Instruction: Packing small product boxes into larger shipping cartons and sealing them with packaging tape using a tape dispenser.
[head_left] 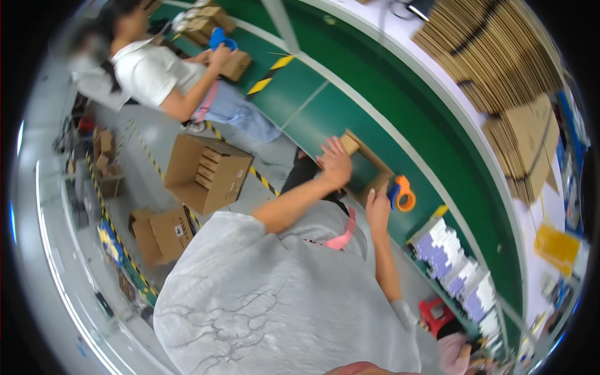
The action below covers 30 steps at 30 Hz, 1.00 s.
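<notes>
Left hand: fingers spread, pressed flat on cardboard box.
Right hand: clamped on orange tape dispenser, beside the box's near end.
Box: on green belt, under the left palm.

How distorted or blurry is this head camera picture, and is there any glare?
Head view: strong fisheye bending curves the green conveyor belt and its white edge; black corners ring the picture; the left hand and right hand on the cardboard box look slightly soft; pale glare streaks the left rim.

A loose grey short-sleeved shirt with a faint crackle pattern.
</notes>
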{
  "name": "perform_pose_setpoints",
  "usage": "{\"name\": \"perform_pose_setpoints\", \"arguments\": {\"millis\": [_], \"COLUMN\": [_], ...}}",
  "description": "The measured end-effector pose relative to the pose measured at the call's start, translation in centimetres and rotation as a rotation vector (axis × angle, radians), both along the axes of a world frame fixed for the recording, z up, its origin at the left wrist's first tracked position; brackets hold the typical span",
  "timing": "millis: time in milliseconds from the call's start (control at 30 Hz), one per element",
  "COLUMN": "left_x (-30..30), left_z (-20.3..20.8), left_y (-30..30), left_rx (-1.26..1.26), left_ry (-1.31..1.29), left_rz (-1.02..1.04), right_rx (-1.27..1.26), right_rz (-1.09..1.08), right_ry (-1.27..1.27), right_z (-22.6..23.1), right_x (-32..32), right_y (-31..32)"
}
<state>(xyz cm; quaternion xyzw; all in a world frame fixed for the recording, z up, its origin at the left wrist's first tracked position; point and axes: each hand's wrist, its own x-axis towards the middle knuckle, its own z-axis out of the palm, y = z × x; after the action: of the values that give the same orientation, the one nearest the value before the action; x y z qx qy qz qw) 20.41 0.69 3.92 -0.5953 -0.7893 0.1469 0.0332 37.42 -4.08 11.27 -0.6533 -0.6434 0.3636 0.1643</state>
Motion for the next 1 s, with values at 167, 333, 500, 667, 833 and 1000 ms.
{"name": "perform_pose_setpoints", "arguments": {"millis": [167,333,500,667,833,1000], "left_x": [2.6,0.5,-7.9,-7.5,-2.2,-1.7], "left_z": [4.4,5.1,1.5,6.6,1.6,0.5], "left_y": [-0.2,0.0,-1.6,-2.3,-2.6,-1.3], "left_rx": [-0.291,-0.393,-0.497,-0.06,0.332,0.137], "left_ry": [-0.148,-0.345,-0.656,-0.945,-0.987,-0.967], "left_rz": [0.085,0.03,-0.55,-0.291,0.17,0.012], "right_rx": [0.254,0.254,0.231,0.127,0.104,0.909], "right_rz": [0.108,0.537,0.627,0.577,0.434,0.37], "right_ry": [-0.105,-0.308,-0.415,-0.461,-0.389,-0.366], "right_z": [-0.1,0.0,0.8,0.8,-0.3,4.6], "right_x": [-1.5,-2.4,-1.1,-0.6,0.8,2.3], "right_y": [-3.9,-3.5,-0.7,0.6,2.1,5.2]}}
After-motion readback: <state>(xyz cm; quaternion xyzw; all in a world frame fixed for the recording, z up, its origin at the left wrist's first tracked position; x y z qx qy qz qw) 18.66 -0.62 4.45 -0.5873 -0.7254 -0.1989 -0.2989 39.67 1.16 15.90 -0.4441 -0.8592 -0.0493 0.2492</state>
